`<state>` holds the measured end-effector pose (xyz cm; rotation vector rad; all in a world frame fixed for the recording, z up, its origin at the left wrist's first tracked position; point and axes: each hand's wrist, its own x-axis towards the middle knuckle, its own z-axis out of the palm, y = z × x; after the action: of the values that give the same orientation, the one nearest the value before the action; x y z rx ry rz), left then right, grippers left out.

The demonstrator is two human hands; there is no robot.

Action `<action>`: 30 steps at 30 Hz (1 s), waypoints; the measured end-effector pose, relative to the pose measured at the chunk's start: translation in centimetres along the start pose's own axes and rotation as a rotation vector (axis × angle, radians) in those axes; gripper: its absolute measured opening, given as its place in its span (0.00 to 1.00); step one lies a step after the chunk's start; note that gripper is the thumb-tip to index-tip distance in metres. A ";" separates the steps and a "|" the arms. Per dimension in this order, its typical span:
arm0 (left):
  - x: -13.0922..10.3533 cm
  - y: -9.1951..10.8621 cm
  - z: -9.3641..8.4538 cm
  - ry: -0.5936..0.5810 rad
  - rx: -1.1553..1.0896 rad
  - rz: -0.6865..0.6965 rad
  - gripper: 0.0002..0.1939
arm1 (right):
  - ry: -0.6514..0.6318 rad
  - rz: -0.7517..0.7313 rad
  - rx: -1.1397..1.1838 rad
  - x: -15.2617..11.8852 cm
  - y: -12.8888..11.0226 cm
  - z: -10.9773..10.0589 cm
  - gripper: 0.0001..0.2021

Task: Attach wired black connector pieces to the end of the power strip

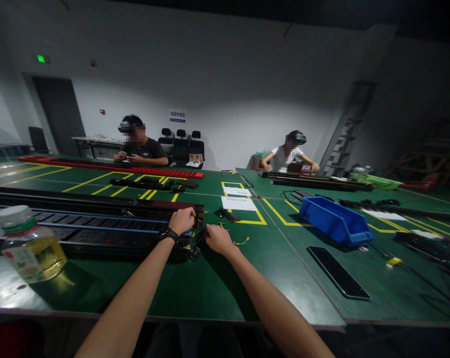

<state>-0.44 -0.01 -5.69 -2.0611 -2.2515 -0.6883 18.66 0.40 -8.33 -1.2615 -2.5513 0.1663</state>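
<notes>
A long black power strip [98, 233], with rows of dark socket-like openings, red dots and blue lines, lies across the left side of the table. My left hand [182, 221], wearing a dark watch, has its fingers curled over the strip's right end. Just to the right, my right hand [218, 239] is closed in a pinch beside a small black end piece [195, 252]. Its fingertips are partly hidden, so the exact hold is unclear. Green-yellow wires [243, 242] stick out beyond my right hand.
A drink bottle [31, 246] stands front left. On the right are a blue bin [337, 219] and a phone [338, 272]. Paper sheets [239, 203] and a red strip [135, 169] lie farther back. Two people [143, 149] wearing headsets sit across the table.
</notes>
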 end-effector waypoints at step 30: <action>-0.1 0.6 -1.6 0.084 -0.139 -0.056 0.11 | -0.177 -0.034 0.149 -3.8 8.7 -4.6 0.15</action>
<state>-0.31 -0.58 -4.11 -1.9898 -2.2840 -0.9430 28.79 2.59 -6.73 -1.1941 -2.6477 0.4712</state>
